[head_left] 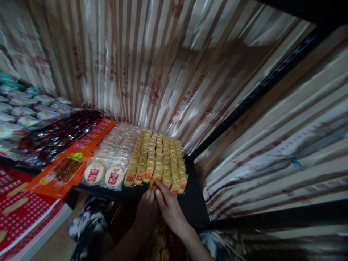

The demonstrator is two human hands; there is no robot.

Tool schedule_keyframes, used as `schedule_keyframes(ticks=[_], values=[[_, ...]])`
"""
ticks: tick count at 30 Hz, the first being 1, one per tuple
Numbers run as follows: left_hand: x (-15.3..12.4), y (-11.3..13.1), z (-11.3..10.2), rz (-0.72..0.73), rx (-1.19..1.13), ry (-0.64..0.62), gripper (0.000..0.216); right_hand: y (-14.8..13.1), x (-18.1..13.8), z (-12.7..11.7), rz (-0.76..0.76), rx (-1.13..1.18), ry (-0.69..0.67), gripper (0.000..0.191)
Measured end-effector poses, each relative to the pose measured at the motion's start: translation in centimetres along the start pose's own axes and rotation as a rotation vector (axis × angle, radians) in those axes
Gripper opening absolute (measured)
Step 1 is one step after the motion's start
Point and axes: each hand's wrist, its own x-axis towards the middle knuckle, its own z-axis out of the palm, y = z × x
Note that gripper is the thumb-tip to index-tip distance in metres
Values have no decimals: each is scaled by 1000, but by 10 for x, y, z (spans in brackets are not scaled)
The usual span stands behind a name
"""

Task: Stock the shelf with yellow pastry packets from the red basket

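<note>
My left hand [147,207] and my right hand [170,206] meet at the front edge of the black shelf [191,195]. Their fingers close together on a small yellow snack packet [156,177] at the front of one row; the fingertips partly hide it. Behind and around it stand several tight rows of the same yellow packets [152,148], each with an orange-red label. Just left of them are rows of round white wrapped cakes [114,176] with red labels. Below my hands, more yellow packets [160,246] show dimly.
An orange snack bag [65,168] lies left of the cakes, beside dark shiny packets [61,136] and white-and-blue packets [24,108]. A red-and-white box [24,214] stands lower left. Pleated printed sheeting [152,65] hangs behind; a black post [244,101] slants at right.
</note>
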Motion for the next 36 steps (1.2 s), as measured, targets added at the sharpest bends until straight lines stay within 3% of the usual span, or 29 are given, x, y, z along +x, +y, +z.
schedule_keyframes(ticks=[4,6,10,19,25,31,36], values=[[5,5,-1,-65,-39,69,32,-5,2,-16,-49,-16,-40,43],[5,8,-1,-94,-36,100,33,-9,9,-28,-77,-8,19,39],[6,13,-4,-182,-42,41,37,-12,41,-44,-151,-147,144,41],[10,16,-3,-246,-47,28,40,4,112,-27,-189,-410,93,49],[13,15,-4,-252,-82,24,39,-7,116,-27,-162,-373,-6,53],[13,14,-4,-271,-89,-14,40,-10,121,-39,24,-327,117,59],[15,15,-5,-273,-62,-5,38,-9,136,-32,16,-339,84,59]])
